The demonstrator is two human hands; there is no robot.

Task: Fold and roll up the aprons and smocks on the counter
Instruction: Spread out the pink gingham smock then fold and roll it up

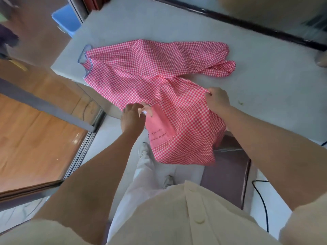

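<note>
A pink-and-white checked smock (141, 68) lies spread on the grey counter (265, 89), its sleeves stretched toward the right and its lower part hanging over the counter's near edge. A plain pink pocket (160, 128) with small writing sits on the hanging part. My left hand (132, 117) grips the cloth at the pocket's upper left corner. My right hand (217, 99) pinches the smock's edge on the counter, to the right of the pocket. A blue-striped trim runs along the neckline at the left end.
The counter's left corner ends near the smock's neckline, with a wooden floor (35, 138) and a metal door track below. A blue bin (67, 20) stands beyond the counter's far left. A dark window frame runs along the back. A black cable (261, 200) lies on the floor at right.
</note>
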